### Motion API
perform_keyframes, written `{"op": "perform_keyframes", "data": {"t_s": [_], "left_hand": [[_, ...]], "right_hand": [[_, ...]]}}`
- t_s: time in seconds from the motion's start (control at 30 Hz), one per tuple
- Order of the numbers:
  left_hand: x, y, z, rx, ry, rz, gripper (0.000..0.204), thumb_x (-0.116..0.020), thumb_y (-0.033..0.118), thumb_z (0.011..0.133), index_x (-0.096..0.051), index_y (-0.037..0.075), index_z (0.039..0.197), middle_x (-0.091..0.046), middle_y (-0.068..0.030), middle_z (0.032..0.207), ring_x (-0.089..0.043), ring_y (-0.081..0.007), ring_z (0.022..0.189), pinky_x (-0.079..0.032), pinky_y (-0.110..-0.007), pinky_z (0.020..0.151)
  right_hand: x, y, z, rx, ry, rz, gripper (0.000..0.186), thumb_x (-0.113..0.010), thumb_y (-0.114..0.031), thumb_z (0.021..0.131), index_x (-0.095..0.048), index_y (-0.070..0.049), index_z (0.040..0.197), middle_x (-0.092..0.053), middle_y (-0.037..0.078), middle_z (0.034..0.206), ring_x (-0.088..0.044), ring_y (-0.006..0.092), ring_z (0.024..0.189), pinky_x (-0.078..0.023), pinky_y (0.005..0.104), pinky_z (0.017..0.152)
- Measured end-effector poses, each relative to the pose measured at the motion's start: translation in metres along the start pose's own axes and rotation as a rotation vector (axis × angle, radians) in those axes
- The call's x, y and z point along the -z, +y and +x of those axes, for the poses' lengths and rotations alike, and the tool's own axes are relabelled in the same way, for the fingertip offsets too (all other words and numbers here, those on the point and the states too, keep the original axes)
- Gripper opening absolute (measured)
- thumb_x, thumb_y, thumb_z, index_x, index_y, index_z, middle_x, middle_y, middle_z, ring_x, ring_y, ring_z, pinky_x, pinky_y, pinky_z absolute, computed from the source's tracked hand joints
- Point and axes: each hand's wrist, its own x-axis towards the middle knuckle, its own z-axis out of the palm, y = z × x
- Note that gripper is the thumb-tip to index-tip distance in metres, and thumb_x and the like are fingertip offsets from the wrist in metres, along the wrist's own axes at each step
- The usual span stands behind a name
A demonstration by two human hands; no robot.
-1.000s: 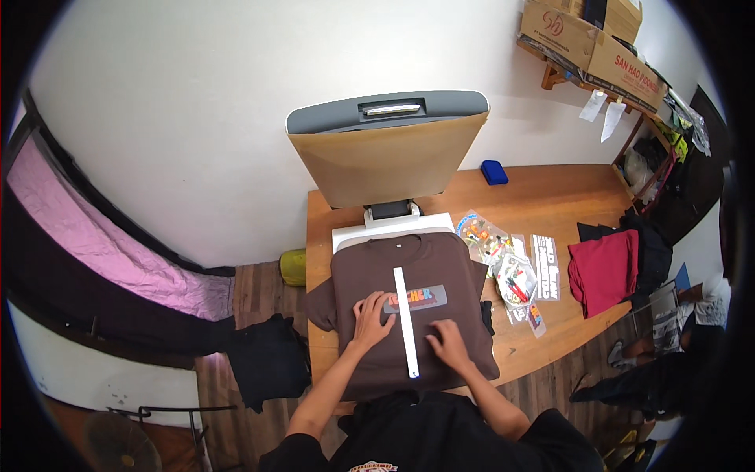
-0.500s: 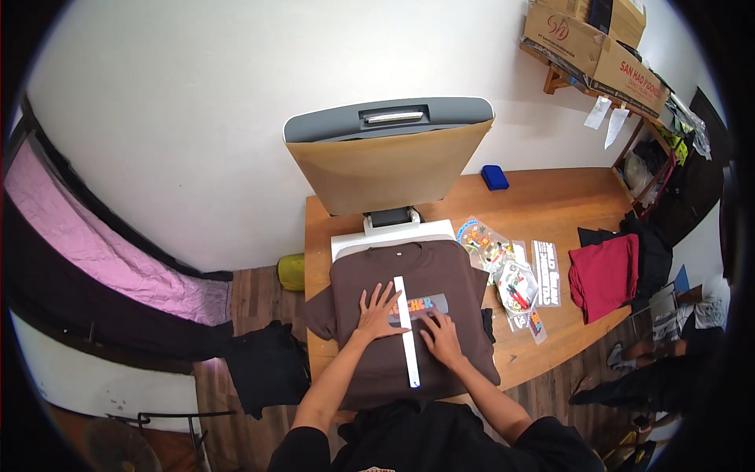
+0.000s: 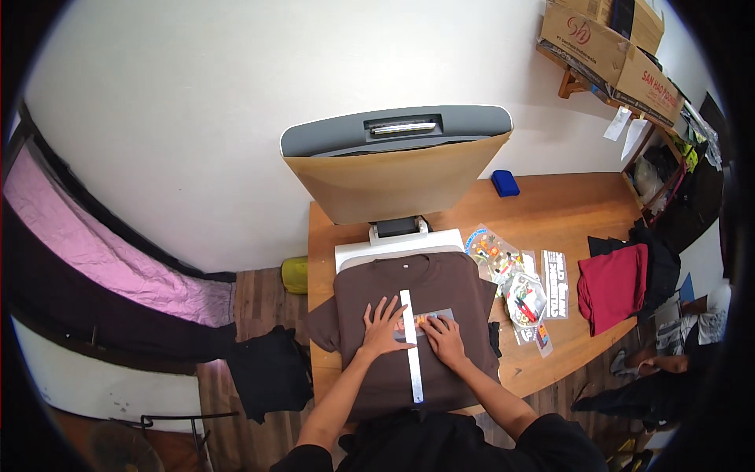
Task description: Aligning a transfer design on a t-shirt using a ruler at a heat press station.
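Note:
A dark brown T-shirt [image 3: 366,283] lies spread over the lower plate of a heat press, its neckline toward the back. A white ruler [image 3: 414,366] runs lengthwise down the middle of the shirt. My left hand [image 3: 383,329] rests with fingers spread at the ruler's left side, its thumb reaching onto the ruler. Across the chest lies a clear transfer film [image 3: 447,315] with colourful lettering, partly covered by the ruler and my fingers. My right hand [image 3: 446,342] is on the film's lower right part, fingers stretched forward and slightly bent, gripping nothing visible.
The heat press's raised upper plate [image 3: 393,185], covered with a brown sheet, stands behind the shirt. Printed films and a clear tray [image 3: 525,301] with small items lie to the right. Beyond are red cloth [image 3: 613,287] and a blue box [image 3: 505,183]. Another person [image 3: 668,377] is at far right.
My right hand has moved up and slightly left relative to the shirt, covering more of the film's lettering. My left hand keeps its place by the ruler. The whole view has shifted slightly.

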Motion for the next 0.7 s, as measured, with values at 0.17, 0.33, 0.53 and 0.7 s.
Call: {"op": "perform_keyframes", "data": {"t_s": [0.17, 0.33, 0.53, 0.7], "left_hand": [[0.001, 0.002, -0.001, -0.11, 0.016, -0.126, 0.113, -0.073, 0.079, 0.058, -0.038, 0.023, 0.15, -0.022, -0.0085, 0.161, -0.013, -0.033, 0.149, -0.001, -0.061, 0.115], [0.0, 0.001, -0.001, -0.042, 0.036, -0.036, 0.112, -0.073, 0.079, 0.057, -0.04, 0.023, 0.149, -0.024, -0.0081, 0.16, -0.014, -0.0326, 0.149, -0.001, -0.061, 0.115], [-0.006, -0.002, -0.003, -0.103, 0.048, -0.102, 0.111, -0.073, 0.08, 0.057, -0.042, 0.023, 0.148, -0.026, -0.0077, 0.16, -0.015, -0.031, 0.149, 0.0, -0.059, 0.115], [-0.008, -0.003, -0.003, -0.056, 0.075, -0.023, 0.111, -0.073, 0.081, 0.057, -0.043, 0.023, 0.147, -0.027, -0.0072, 0.159, -0.016, -0.0293, 0.149, 0.0, -0.058, 0.115]], "right_hand": [[0.002, -0.004, -0.001, 0.001, 0.047, 0.006, 0.036, -0.064, -0.013, 0.088, -0.064, -0.017, 0.124, -0.057, 0.007, 0.13, -0.049, 0.0317, 0.123, -0.038, 0.0461, 0.103], [0.0, -0.009, -0.003, -0.012, -0.001, -0.028, 0.036, -0.064, -0.013, 0.087, -0.064, -0.017, 0.123, -0.058, 0.008, 0.129, -0.049, 0.0327, 0.122, -0.038, 0.0464, 0.102], [-0.007, -0.011, -0.009, -0.121, 0.01, -0.052, 0.035, -0.063, -0.013, 0.089, -0.064, -0.017, 0.124, -0.058, 0.008, 0.129, -0.049, 0.033, 0.122, -0.037, 0.0467, 0.102], [-0.012, -0.007, -0.013, -0.033, 0.003, -0.059, 0.034, -0.063, -0.014, 0.09, -0.064, -0.018, 0.123, -0.059, 0.007, 0.128, -0.049, 0.032, 0.123, -0.037, 0.0465, 0.102]]}}
